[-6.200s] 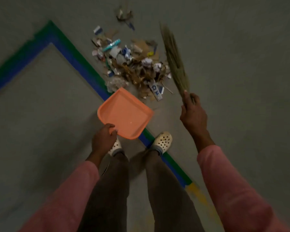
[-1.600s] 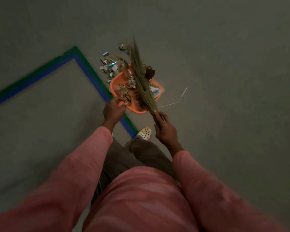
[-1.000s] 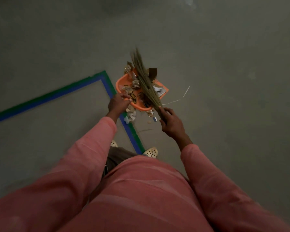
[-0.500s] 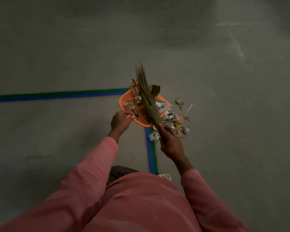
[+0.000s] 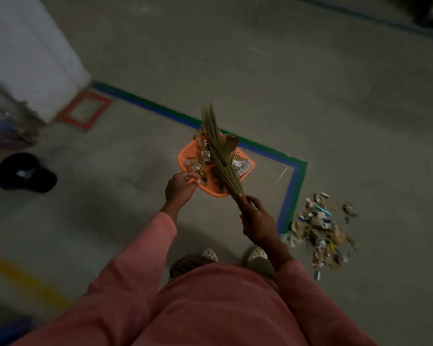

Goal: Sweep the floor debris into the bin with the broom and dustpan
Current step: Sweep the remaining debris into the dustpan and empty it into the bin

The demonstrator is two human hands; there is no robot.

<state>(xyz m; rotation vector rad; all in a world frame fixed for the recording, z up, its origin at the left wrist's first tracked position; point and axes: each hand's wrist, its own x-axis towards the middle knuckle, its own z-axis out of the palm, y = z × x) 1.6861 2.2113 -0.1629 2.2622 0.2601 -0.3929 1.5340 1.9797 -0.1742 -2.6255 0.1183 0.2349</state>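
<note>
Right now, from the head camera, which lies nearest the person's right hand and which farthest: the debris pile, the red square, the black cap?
From the right hand:
1. Debris pile, just to its right.
2. Red square, far left by the white pillar.
3. Black cap, farthest left.

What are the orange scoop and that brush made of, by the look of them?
The dustpan looks like moulded plastic: uniform orange, smooth, with a rounded raised rim. The broom seems to be a bundle of dried grass or plant stalks: thin straw-coloured strands, bunched tight where the right hand grips them and fanning out above. The dim light leaves the finish uncertain.
</note>
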